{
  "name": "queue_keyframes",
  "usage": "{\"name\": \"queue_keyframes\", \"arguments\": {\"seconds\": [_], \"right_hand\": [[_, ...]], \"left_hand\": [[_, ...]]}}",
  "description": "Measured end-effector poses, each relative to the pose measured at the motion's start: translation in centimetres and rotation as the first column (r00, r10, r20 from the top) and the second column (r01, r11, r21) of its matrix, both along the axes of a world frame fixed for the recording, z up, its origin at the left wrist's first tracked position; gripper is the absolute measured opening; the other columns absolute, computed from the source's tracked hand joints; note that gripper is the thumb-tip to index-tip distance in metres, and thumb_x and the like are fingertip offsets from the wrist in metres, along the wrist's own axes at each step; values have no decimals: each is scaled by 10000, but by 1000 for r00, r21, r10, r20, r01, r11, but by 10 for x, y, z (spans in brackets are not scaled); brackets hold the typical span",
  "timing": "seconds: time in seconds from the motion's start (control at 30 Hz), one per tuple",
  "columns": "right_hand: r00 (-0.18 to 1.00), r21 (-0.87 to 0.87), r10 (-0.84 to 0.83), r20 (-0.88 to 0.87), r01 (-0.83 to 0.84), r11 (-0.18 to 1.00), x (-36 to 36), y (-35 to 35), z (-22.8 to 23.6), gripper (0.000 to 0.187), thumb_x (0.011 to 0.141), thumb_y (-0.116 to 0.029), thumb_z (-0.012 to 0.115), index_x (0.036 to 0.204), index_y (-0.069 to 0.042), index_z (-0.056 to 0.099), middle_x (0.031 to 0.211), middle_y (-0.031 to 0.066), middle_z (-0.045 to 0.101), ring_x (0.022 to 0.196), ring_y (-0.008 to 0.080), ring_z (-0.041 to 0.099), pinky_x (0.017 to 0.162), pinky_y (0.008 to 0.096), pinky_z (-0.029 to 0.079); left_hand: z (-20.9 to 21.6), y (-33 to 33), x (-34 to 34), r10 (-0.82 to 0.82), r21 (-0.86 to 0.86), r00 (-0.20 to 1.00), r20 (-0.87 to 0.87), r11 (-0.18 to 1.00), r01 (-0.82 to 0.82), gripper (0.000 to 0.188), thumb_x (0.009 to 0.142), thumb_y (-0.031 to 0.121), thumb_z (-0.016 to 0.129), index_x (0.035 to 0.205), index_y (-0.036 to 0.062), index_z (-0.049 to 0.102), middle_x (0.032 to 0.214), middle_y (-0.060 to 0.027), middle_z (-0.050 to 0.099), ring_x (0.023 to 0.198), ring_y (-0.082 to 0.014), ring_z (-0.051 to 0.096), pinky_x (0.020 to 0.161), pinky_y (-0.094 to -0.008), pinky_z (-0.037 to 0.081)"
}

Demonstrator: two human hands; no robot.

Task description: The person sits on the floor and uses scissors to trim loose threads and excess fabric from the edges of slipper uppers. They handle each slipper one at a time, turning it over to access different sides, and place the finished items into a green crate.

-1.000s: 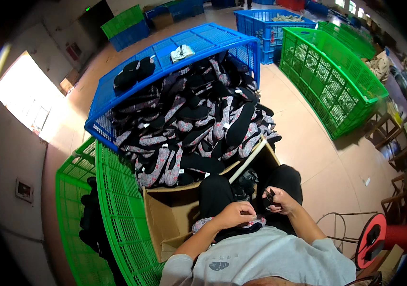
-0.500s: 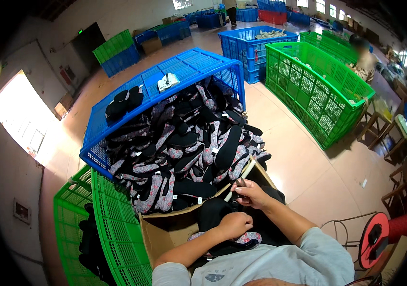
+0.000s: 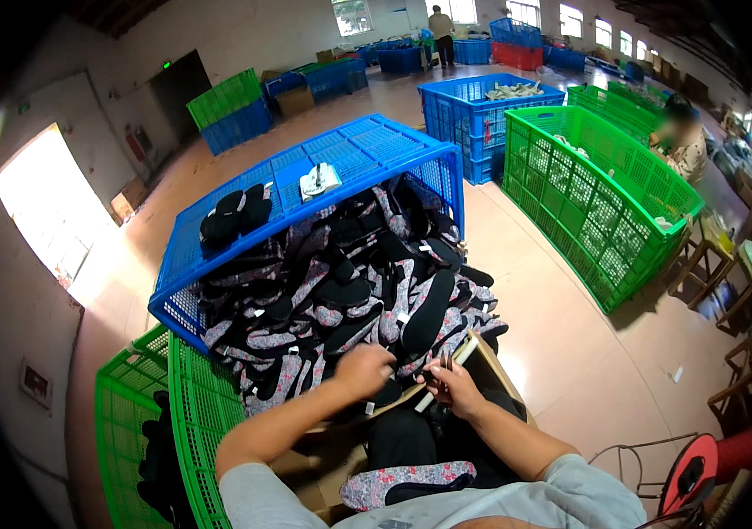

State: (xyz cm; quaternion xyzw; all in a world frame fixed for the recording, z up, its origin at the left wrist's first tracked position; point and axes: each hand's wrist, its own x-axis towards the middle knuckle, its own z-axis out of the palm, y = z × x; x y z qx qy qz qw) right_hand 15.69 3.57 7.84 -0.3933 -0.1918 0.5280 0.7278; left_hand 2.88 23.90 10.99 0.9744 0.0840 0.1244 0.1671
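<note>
A big heap of slippers (image 3: 332,295), black-soled with grey-pink floral fabric, spills from a tipped blue crate (image 3: 305,176). My left hand (image 3: 365,370) is over the near edge of the heap; its fingers are curled and blurred, so any hold on a slipper is hidden. My right hand (image 3: 454,388) is closed around a small dark tool with slim tips, its kind unclear, beside a white rod (image 3: 433,397) at the rim of a cardboard box (image 3: 495,366). One floral slipper (image 3: 407,483) lies sideways in front of my body, next to black slippers in the box.
Two black slippers (image 3: 235,216) and a white object (image 3: 319,181) rest atop the blue crate. Green crates (image 3: 217,441) stand at left. A large green crate (image 3: 605,203) and a blue crate (image 3: 473,115) are at right. One person (image 3: 683,145) sits beyond; another (image 3: 441,35) stands far back.
My left hand has moved from the slipper at my body forward and left to the heap. The floral slipper now lies uncovered in front of me. My head view has tilted up slightly.
</note>
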Motion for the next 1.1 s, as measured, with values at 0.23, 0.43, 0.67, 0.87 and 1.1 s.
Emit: {"name": "queue_keyframes", "arguments": {"seconds": [0.23,0.43,0.67,0.87,1.1], "right_hand": [[995,-23,39,-87,-41,999,1,-4,-13,161,965,-262,570,1041,-121,548,945,68,677,622,61,506,454,164,290],[990,-4,71,-125,-72,997,6,-3,-16,152,966,-236,574,1030,-101,542,946,67,675,618,64,497,470,166,312],[989,-49,73,-127,-80,996,11,2,-20,168,968,-218,573,1047,-71,557,968,77,675,645,71,490,516,178,355],[985,-70,112,-134,-122,990,17,7,-8,167,975,-218,560,1041,-66,578,973,56,677,650,63,486,517,181,340],[990,-49,86,-113,-92,995,23,8,-13,158,971,-196,558,1041,-55,574,977,61,663,673,69,490,539,186,354]], "left_hand": [[78,188,81,306,187,810,500,876,-446,128,788,167,633,816,72,713,858,-158,658,825,-367,617,754,-465,498],[110,274,131,612,-50,583,534,711,-701,247,825,287,667,976,98,716,982,-146,663,968,-345,614,841,-448,489],[114,328,196,855,-275,466,228,516,-811,620,778,503,692,1234,91,608,1200,-218,620,1119,-384,588,936,-456,467],[115,350,235,917,-270,388,92,398,-877,702,772,549,666,1301,106,538,1258,-210,599,1218,-377,530,983,-475,431],[120,314,256,918,-50,398,-4,397,-917,555,826,478,621,1270,147,600,1293,-142,599,1226,-365,523,950,-522,447]]}}
